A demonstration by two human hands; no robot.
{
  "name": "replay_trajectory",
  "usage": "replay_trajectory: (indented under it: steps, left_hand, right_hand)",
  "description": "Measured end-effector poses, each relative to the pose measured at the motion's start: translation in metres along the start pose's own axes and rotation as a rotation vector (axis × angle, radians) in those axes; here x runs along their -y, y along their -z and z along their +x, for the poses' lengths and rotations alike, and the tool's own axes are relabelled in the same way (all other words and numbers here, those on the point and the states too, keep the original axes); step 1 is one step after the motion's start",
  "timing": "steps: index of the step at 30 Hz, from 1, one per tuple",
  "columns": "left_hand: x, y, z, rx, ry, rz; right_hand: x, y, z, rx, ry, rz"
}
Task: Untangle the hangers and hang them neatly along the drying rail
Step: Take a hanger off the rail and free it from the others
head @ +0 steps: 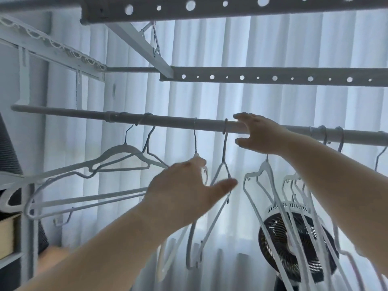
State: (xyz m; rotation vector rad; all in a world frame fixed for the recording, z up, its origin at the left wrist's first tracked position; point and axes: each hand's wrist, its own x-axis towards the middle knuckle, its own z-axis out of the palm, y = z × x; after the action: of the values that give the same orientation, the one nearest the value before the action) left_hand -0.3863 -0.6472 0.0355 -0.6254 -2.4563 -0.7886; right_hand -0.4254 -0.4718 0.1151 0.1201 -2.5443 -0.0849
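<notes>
Head view: the drying rail (172, 121) runs left to right across the picture, with white hangers hooked along it. The left hand (186, 185) is raised below the rail, its fingers (199, 161) spread wide and holding nothing. The fingertips are at the neck of the 3rd hanger (195, 141) from the left — touching or just short, I cannot tell. The right hand (260, 135) is at the rail itself, fingers above and thumb below in a wide C, not closed round the tube.

Between the 2 hands hangs the 4th hanger (224, 148), turned nearly edge-on. The left hand is nearer the 2 crossed hangers (121, 148) at far left, whose arms lie across one another. The right hand is nearer the bunched hangers (292, 181) at far right.

The next move probably means sliding hooks sideways along the rail's long axis. There is bare rail between the crossed pair and the 3rd hook. Low on the right a fan (294, 238) stands behind the dangling arms — little room there.
</notes>
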Motion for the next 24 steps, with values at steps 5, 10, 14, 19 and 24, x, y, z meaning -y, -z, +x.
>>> replay_trajectory:
  steps: [5, 10, 14, 19, 24]
  left_hand:
    - [-0.007, -0.028, 0.006, 0.156, 0.055, 0.118]
    - [-0.006, -0.052, 0.011, 0.225, 0.079, 0.154]
    - [-0.005, -0.045, 0.026, 0.094, 0.089, 0.127]
    - [-0.010, -0.039, 0.043, 0.001, 0.108, 0.052]
    - [-0.008, -0.054, 0.050, -0.016, 0.130, 0.069]
  right_hand:
    - [-0.014, 0.002, -0.007, -0.015, -0.021, -0.029]
    - [-0.022, 0.001, -0.011, -0.035, -0.003, -0.027]
    - [-0.025, 0.000, -0.012, -0.053, -0.005, -0.014]
    - [-0.027, -0.001, -0.012, -0.064, -0.004, -0.006]
    - [-0.030, -0.001, -0.015, -0.069, 0.024, -0.016]
